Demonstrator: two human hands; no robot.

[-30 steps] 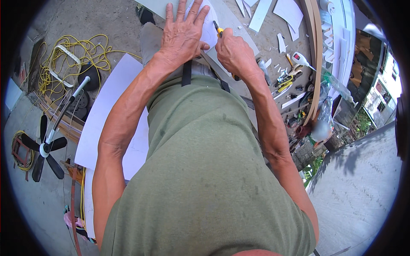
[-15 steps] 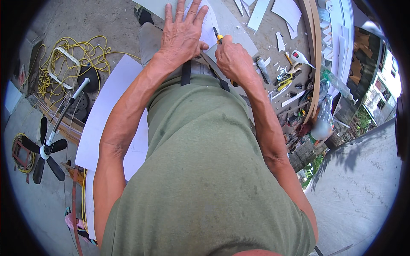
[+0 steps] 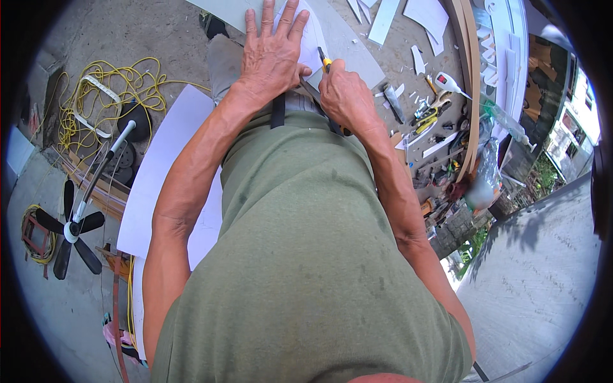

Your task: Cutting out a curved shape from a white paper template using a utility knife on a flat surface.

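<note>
I keep my left hand flat, fingers spread, pressing down the white sheet that lies on the ground in front of my knee. My right hand sits just right of the left hand, closed around a yellow-and-black utility knife, blade tip on the sheet. For a clean cut, I judge steady downward pressure and fingers kept clear of the blade line are required. The sheet appears thin, rigid and plain white; offcuts lie beyond it.
</note>
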